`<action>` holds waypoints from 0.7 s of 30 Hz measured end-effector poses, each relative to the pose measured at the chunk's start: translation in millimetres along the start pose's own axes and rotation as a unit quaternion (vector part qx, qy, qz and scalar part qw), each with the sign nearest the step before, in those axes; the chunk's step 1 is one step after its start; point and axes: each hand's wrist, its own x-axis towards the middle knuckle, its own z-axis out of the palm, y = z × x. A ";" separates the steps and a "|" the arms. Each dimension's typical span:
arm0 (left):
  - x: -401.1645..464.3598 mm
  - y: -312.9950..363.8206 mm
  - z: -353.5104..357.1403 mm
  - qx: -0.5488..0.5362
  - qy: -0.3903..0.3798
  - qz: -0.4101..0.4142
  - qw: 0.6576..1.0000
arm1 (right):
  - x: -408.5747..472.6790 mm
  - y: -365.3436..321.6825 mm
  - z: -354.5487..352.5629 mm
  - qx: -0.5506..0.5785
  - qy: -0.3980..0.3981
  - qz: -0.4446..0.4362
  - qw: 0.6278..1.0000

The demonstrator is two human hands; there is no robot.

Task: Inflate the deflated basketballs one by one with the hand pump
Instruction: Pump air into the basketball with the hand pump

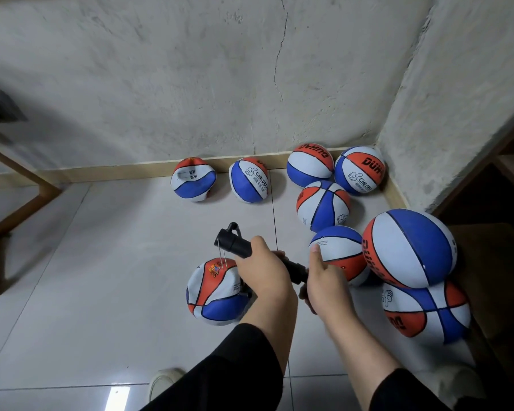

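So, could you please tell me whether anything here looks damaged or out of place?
Two basketballs by the skirting board, the far-left ball and its neighbour, look caved in, as does the ball below the hand pump; all three seem deflated. A thin crack runs down the wall. Nothing looks spilled.

We read "CHILDREN" beside a thumbs-up mark on the ball by the skirting (249, 180) and, cut short, on the corner ball (359, 170), whose orange panel seems to say "DUNRUN"; smaller print stays illegible.
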 end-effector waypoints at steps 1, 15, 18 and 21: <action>-0.3 -1.0 0.3 -0.002 0.000 -0.002 1.000 | 0.2 -3.1 2.5 -0.014 0.002 -0.007 1.000; 28.7 11.0 -3.7 -0.006 -0.004 0.006 1.000 | 7.3 26.2 -39.3 0.056 0.008 0.100 0.993; 18.1 5.0 -3.7 -0.012 0.000 -0.008 1.000 | 9.6 22.0 -29.1 0.047 0.006 0.106 0.993; 10.4 -0.6 -3.5 -0.006 0.001 -0.008 1.000 | 11.4 17.6 -13.6 0.033 0.002 0.084 0.996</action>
